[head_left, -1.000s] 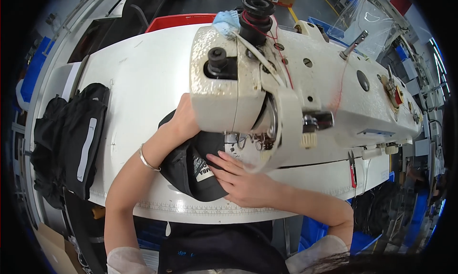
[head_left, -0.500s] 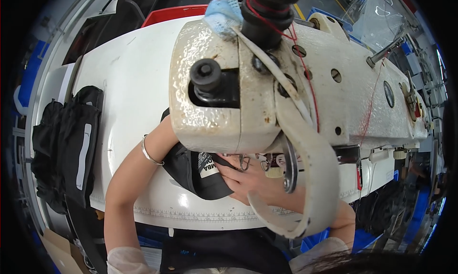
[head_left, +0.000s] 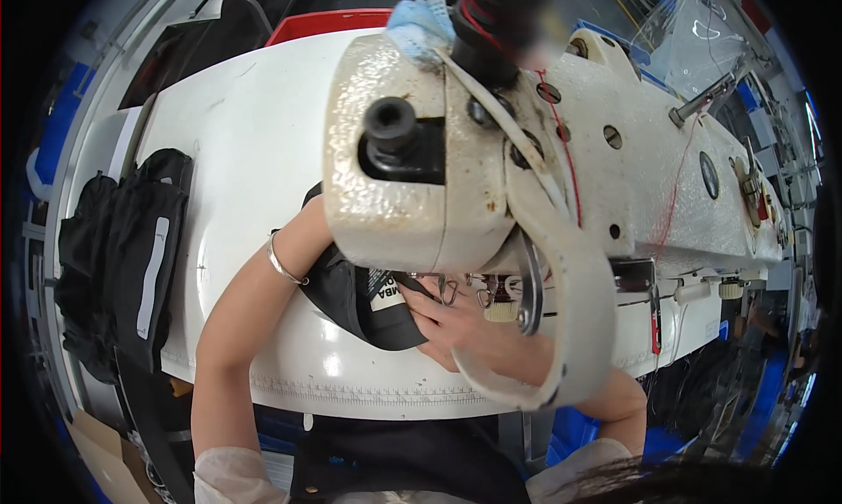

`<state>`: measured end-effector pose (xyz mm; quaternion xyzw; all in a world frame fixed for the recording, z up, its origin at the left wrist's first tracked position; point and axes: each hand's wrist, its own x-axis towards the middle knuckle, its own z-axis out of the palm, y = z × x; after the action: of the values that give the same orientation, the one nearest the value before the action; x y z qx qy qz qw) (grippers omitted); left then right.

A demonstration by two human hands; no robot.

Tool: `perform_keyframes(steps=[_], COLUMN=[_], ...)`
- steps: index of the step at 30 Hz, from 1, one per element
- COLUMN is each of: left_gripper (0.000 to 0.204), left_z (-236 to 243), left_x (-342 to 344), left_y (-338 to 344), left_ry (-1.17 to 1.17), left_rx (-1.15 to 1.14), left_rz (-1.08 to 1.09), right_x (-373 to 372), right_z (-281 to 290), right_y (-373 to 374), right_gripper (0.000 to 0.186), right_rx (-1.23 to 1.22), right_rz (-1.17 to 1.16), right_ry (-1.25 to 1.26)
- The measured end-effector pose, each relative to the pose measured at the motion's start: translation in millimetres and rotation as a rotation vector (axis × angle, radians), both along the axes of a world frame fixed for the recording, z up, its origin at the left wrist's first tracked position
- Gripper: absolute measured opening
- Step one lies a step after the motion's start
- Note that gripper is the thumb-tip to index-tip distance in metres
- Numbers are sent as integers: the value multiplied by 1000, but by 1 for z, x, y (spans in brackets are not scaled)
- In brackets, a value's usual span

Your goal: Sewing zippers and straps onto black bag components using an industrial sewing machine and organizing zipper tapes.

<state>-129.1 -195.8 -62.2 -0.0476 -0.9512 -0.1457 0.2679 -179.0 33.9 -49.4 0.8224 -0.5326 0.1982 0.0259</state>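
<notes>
Presently, a black fabric piece with a curved, folded edge [head_left: 338, 300] lies on the white, curved-edged table [head_left: 237, 179], partly beneath the head of a cream-coloured metal sewing machine [head_left: 395, 228]. A small white rectangular label with dark print [head_left: 384, 292] shows on its inner face.

The right hand [head_left: 469, 330] has its fingers extended onto the fabric's right side, close to the label; whether they pinch it cannot be told. A curved white guard partly covers this hand. The left hand [head_left: 316, 221] reaches the fabric's far left side and is mostly hidden behind the machine head; its grip cannot be determined. A silver-coloured bangle [head_left: 282, 257] circles the left wrist.

Red thread [head_left: 570, 166] runs down the machine, and a crumpled light-blue cloth [head_left: 419, 30] sits on top. Red-handled snips [head_left: 655, 324] lie to the right. At the table's left edge rests a pile of black fabric pieces [head_left: 118, 258], one bearing a long white strip [head_left: 153, 280]. A red plastic bin [head_left: 329, 23] stands beyond the far edge.
</notes>
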Motion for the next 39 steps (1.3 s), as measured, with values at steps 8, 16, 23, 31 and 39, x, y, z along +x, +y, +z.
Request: perform_keyframes(steps=[8, 16, 23, 31, 39], left_gripper=[59, 22, 20, 24, 23], left_z=[77, 118, 110, 122, -130], left_x=[82, 367, 523, 594, 618], left_y=[-5, 147, 360, 459, 595], left_ry=[-388, 461, 1078, 1168, 1752], left_rx=[809, 989, 635, 176, 218], left_rz=[146, 911, 2026, 2035, 2539], right_x=[4, 99, 198, 217, 218], right_z=[36, 44, 30, 28, 18], right_y=[12, 16, -23, -33, -34], right_gripper=[54, 47, 59, 65, 61], right_rx=[-12, -35, 49, -79, -22], right_rz=[46, 684, 734, 591, 641], right_ry=[-356, 34, 288, 526, 492])
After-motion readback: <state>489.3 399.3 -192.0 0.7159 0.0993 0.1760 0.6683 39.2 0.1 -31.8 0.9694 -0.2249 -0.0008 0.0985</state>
